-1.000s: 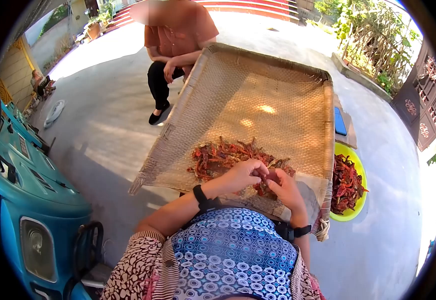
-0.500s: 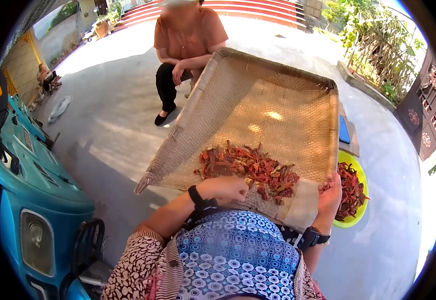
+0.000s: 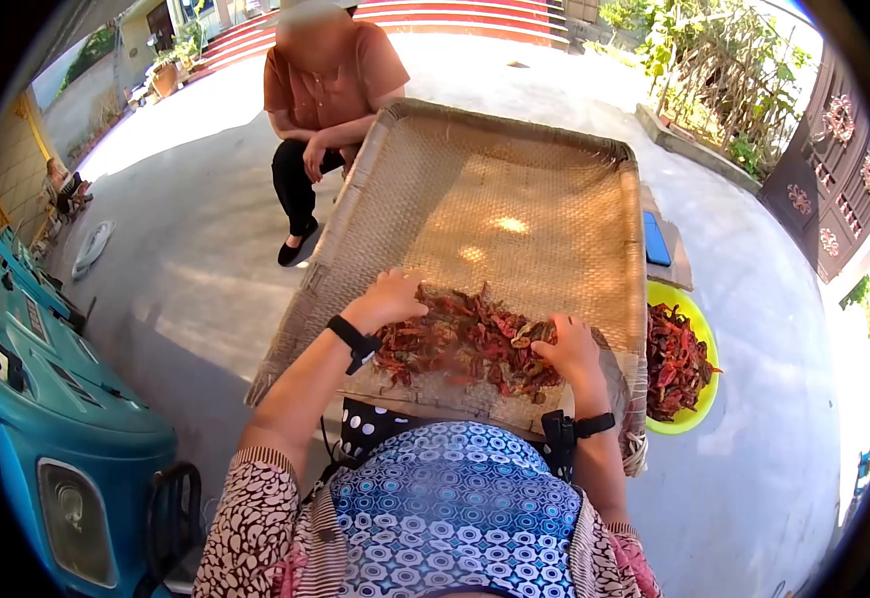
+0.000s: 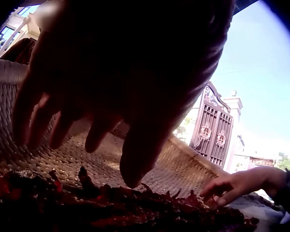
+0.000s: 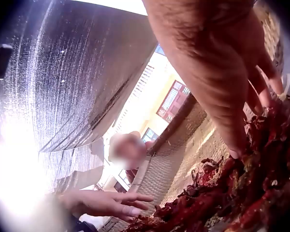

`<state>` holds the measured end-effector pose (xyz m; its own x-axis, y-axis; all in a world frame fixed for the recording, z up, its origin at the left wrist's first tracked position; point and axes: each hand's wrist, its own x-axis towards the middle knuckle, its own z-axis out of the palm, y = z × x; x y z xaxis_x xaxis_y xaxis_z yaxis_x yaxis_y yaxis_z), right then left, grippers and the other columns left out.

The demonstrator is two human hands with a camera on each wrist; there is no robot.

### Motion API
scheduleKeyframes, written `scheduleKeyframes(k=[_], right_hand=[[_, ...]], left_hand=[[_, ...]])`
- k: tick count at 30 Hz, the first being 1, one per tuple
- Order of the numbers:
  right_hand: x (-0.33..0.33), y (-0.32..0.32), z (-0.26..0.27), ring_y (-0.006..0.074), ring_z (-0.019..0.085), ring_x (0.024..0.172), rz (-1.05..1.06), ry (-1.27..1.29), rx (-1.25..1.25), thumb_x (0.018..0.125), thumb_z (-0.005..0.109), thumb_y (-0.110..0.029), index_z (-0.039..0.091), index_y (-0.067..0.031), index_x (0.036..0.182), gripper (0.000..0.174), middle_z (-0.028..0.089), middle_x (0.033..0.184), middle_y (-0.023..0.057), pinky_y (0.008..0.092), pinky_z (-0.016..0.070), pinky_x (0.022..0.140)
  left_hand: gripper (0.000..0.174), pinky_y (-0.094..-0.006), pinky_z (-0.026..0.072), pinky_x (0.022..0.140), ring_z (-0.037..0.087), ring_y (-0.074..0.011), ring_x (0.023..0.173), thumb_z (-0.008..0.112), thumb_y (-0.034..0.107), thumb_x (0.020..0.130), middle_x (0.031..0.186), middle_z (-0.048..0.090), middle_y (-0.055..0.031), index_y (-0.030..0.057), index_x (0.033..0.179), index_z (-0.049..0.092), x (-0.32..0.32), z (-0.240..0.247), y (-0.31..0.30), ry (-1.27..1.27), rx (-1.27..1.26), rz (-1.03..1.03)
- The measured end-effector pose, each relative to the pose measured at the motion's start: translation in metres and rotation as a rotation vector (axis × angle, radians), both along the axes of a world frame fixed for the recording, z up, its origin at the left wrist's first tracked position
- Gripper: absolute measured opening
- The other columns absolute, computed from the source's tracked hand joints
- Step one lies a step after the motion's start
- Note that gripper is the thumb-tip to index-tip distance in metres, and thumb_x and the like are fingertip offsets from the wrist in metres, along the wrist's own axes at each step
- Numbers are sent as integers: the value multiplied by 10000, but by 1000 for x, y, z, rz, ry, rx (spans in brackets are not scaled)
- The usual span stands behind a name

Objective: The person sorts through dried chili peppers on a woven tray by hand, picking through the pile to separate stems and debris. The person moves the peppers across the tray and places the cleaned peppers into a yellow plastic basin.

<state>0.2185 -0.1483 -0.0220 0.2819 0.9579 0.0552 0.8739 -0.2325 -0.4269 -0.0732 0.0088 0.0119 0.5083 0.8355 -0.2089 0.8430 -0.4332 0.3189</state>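
Dried red chili peppers [image 3: 460, 349] lie in a loose heap at the near end of a large woven tray [image 3: 525, 189]. Over the heap's left end reaches my left hand [image 3: 390, 299], its fingers extended and pointing down in the left wrist view, with nothing in them. At the heap's right end, my right hand [image 3: 572, 347] touches the peppers with its fingertips. The right wrist view shows those fingers [image 5: 256, 96] fairly straight, spread and reaching down among the peppers [image 5: 222, 193].
Right of the tray stands a yellow-green basin [image 3: 706, 329] full of more dried peppers. A blue phone [image 3: 656, 239] lies on cardboard [image 3: 679, 271] behind it. Beyond the tray sits a person in an orange shirt [image 3: 335, 75]. A teal vehicle [image 3: 66, 399] is at left.
My hands were together over the peppers, then the left came near the tray's front and the right to its right edge. Now they are apart, at either end of the heap.
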Motion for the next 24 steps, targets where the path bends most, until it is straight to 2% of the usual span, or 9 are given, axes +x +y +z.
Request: scheduleKeyframes(k=[3,6,9,10,13,15,18,21,24], right_hand=[[-6,14,-11,367,505,1160,69,30,48,730,756,-292,580,-107,1217,550,561,1198,171,450,465,922],[-19,23,-11,355,541,1099,123,86,42,755,733,-251,594,-86,1195,490,582,1154,176,434,466,906],[-24,40,-29,363,568,1049,173,115,106,754,723,-217,604,-67,1166,454,603,1096,197,427,474,881],[-27,42,-27,367,576,1033,171,136,111,756,725,-215,609,-62,1151,439,611,1078,201,427,477,872],[-38,47,-25,362,601,980,173,205,145,768,718,-186,621,-45,1110,382,630,1030,203,418,486,839],[-43,50,-28,338,620,938,186,256,207,787,700,-136,624,-32,1089,328,639,1004,189,397,494,812],[-47,47,-22,277,623,923,348,597,196,817,659,-64,626,-2,1046,239,639,955,165,357,494,794],[-55,35,-11,235,619,901,361,530,243,810,619,6,622,20,1017,208,634,933,143,329,493,777],[-61,19,7,237,621,896,393,481,233,787,623,-6,627,26,980,196,636,943,145,332,494,770]], left_hand=[[678,-473,397,1007,432,-430,1230,672,368,842,1313,462,-293,6,1365,437,23,-15,17,34,-63,-157],[640,-484,400,992,449,-436,1208,631,375,872,1297,487,-303,-37,1329,453,48,-4,0,-137,-142,-128],[560,-470,383,979,405,-416,1217,615,403,886,1283,452,-289,19,1279,502,71,-34,12,-162,-147,-142],[456,-464,388,951,429,-386,1185,606,400,887,1192,532,-244,1,1105,584,74,-34,6,-194,-68,-111],[335,-422,439,878,531,-319,1060,648,325,862,1023,619,-170,11,976,627,82,-40,6,-320,-70,-184],[260,-382,465,824,577,-268,954,675,256,838,942,637,-127,20,941,640,80,-37,6,-455,-192,-182],[196,-349,493,753,625,-233,854,685,170,820,900,660,-109,13,929,645,72,-31,-6,-603,-249,-242],[163,-328,495,748,626,-201,855,674,136,826,914,662,-95,12,926,643,58,-20,-22,-684,-269,-234],[142,-321,494,763,622,-190,867,653,113,840,919,659,-82,14,941,638,43,1,-44,-689,-252,-231]])
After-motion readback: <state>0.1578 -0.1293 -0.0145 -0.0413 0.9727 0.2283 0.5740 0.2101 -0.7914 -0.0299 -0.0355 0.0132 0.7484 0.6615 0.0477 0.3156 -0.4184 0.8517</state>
